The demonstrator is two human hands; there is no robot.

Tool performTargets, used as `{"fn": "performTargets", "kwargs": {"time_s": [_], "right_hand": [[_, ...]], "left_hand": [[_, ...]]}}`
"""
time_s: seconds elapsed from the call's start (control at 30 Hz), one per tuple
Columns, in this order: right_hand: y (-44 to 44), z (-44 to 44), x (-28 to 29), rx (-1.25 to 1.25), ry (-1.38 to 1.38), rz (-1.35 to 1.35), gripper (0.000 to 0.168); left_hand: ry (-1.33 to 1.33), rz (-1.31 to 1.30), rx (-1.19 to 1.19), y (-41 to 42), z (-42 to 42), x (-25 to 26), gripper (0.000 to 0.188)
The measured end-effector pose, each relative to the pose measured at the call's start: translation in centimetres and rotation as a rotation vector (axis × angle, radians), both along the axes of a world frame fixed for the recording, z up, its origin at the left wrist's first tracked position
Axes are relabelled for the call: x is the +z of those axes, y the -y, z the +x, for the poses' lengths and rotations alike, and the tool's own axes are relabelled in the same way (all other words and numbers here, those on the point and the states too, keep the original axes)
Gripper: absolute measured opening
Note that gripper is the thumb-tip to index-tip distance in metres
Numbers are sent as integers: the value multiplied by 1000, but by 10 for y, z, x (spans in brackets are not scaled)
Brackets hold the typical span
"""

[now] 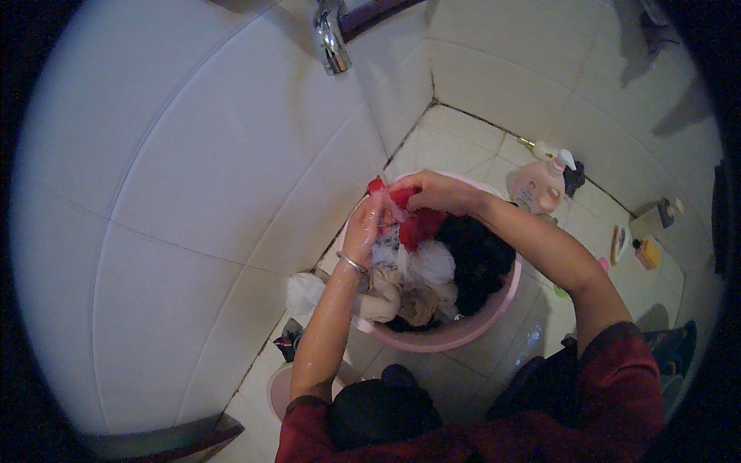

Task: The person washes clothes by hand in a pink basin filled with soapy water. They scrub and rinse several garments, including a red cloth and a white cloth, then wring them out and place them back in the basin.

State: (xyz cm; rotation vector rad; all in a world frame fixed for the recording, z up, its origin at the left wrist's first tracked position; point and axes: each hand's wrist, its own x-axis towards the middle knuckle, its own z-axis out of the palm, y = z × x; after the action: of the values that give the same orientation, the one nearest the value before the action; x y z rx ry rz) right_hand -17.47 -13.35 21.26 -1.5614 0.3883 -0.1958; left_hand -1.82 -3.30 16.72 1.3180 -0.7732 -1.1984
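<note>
A pink plastic basin (pixel 446 342) full of wet clothes stands on the tiled floor in front of me. Near its far rim both my hands grip a wet red cloth (pixel 418 227), part of which hangs down onto the pile. My left hand (pixel 370 223), with a silver bangle at the wrist, is at the cloth's left end. My right hand (pixel 437 192) pinches it from above, fingers bent. Below them lie white fabric (pixel 431 263) and beige fabric (pixel 385 295) at the middle and left, and black fabric (pixel 477 263) at the right.
A chrome tap (pixel 333 49) juts from the wall beyond the basin. Right of the basin stands a pink pump bottle (pixel 537 185); a brush (pixel 619 244) and an orange-yellow item (pixel 647 254) lie further right. A white bag (pixel 305 294) and a pinkish container (pixel 281 390) are at the left.
</note>
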Motion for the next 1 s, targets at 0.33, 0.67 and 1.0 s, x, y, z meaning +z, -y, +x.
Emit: {"fn": "performTargets", "kwargs": {"time_s": [0.33,0.67,1.0], "right_hand": [[-5,7,-18,-390,6,-692,31],[0,9,-15,-353,41,137,12],[7,1,-20,-369,-33,147,12]], "left_hand": [[-360,-142,184,-4,-6,8,18],[-278,72,86,-6,6,-4,28],[513,-259,307,-7,14,-1,26]]}}
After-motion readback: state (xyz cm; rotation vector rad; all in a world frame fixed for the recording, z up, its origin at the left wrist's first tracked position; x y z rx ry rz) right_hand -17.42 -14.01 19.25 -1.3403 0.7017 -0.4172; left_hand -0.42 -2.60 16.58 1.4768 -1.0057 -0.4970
